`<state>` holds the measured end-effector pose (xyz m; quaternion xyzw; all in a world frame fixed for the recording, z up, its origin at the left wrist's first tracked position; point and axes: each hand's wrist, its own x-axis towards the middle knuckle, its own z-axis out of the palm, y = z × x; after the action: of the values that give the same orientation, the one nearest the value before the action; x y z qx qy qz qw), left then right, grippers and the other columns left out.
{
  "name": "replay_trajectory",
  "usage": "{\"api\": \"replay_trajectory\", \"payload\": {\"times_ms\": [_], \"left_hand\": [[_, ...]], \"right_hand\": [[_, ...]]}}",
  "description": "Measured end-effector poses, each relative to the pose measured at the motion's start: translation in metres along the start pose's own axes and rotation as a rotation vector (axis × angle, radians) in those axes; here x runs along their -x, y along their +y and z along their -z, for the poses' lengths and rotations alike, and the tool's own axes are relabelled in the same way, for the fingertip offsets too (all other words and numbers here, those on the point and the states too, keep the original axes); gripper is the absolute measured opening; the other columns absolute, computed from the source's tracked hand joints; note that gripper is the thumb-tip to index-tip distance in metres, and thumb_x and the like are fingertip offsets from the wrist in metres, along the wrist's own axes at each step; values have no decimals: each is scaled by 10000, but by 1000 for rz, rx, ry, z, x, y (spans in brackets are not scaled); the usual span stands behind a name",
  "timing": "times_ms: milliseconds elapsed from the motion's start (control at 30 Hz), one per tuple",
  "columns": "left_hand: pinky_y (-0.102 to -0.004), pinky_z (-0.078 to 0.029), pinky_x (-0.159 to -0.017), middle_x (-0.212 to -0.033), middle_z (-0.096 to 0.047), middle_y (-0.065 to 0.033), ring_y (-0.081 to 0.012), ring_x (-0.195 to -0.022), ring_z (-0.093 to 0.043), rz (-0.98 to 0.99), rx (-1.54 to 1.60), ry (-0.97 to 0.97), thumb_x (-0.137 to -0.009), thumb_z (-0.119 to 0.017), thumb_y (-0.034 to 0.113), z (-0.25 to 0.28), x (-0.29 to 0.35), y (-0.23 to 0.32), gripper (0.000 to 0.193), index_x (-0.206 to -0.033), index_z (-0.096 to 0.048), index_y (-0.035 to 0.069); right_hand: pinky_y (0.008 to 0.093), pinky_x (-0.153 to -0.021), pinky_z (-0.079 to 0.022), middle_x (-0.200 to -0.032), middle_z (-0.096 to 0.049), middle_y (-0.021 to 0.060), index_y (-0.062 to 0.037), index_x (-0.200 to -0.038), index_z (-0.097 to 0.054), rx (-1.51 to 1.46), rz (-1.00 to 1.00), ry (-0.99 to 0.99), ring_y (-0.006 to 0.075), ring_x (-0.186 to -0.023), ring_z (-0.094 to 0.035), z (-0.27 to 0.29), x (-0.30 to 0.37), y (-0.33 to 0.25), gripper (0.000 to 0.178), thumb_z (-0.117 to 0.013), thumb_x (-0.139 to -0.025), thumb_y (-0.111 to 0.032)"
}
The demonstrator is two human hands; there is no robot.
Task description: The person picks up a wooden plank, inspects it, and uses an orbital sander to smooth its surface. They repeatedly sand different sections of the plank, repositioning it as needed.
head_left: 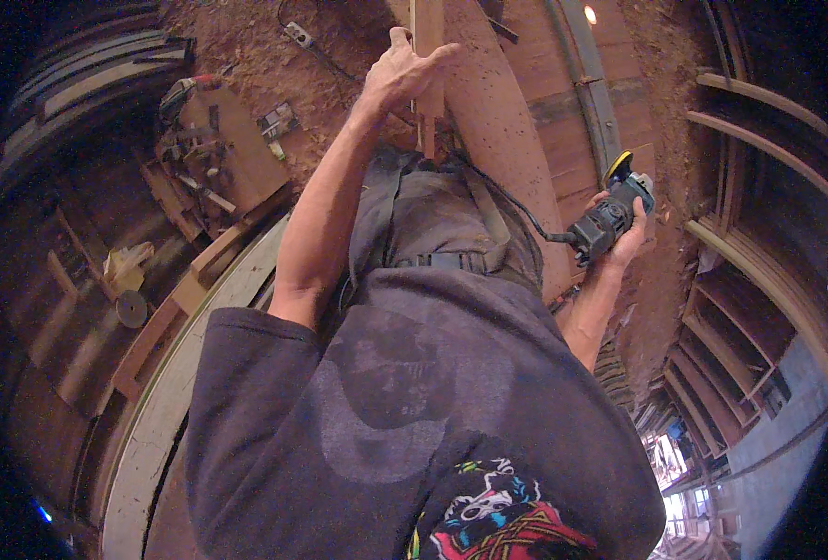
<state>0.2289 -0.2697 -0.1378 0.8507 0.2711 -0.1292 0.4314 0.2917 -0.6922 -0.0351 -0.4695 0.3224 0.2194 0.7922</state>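
Note:
My right hand [630, 238] is wrapped around a black angle grinder [605, 229] fitted with a yellow-edged disc [620, 166], which points up and away from me. A black cord runs from the tool's rear toward my lap. Ahead, my left hand [403, 73] grips a narrow wooden piece [428, 105] standing out in front of my lap. Its thumb stretches across the wood to the right, and some fingers are hidden at the left side. The disc and the wood are well apart.
A wide reddish-brown board [498, 112] lies beyond my legs. To the left, a wooden panel [236, 140] has tools on and around it, near a power socket [297, 35] on the dusty ground. A round disc [132, 309] rests farther left. Stacked timber [731, 327] lines the right side.

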Motion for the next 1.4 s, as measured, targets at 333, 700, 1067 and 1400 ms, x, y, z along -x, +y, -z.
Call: {"api": "replay_trajectory", "payload": {"times_ms": [333, 700, 1067, 1400], "left_hand": [[-473, -508, -1074, -1343, -558, -331, -401, -1221, -633, 187, 405, 206, -704, -813, 727, -6, -1, 18, 1158, -1478, -403, -30], [-409, -548, -772, -1062, -675, -118, -252, -921, -662, 10, 743, 319, -797, -838, 209, 27, -95, 41, 635, -1347, -563, 50], [-357, -444, -493, -660, -612, -40, -180, -539, -580, -145, 1207, 339, -859, -681, 177, 80, -133, 64, 145, -794, -681, 47], [-433, -542, -564, -785, -632, -107, -267, -619, -632, 123, 1410, 619, -776, -679, 72, 118, -66, 180, 290, -1036, -636, -50]], "right_hand": [[442, -795, -590, -1054, -641, 169, -1, -1306, -508, 27, -12, -10, 303, -913, -667, 4, -1, -1, 570, -635, -972, -445], [429, -777, -602, -956, -660, 149, 21, -1191, -537, 7, -21, -10, 291, -855, -681, 6, -3, -2, 521, -666, -949, -422], [422, -748, -589, -901, -673, 136, 2, -1157, -563, 61, 69, 69, 280, -808, -681, -7, 10, 2, 526, -597, -971, -488], [417, -674, -571, -815, -675, 135, -16, -1016, -614, 71, 153, 153, 288, -714, -670, -44, 12, 20, 526, -529, -988, -534]]}}
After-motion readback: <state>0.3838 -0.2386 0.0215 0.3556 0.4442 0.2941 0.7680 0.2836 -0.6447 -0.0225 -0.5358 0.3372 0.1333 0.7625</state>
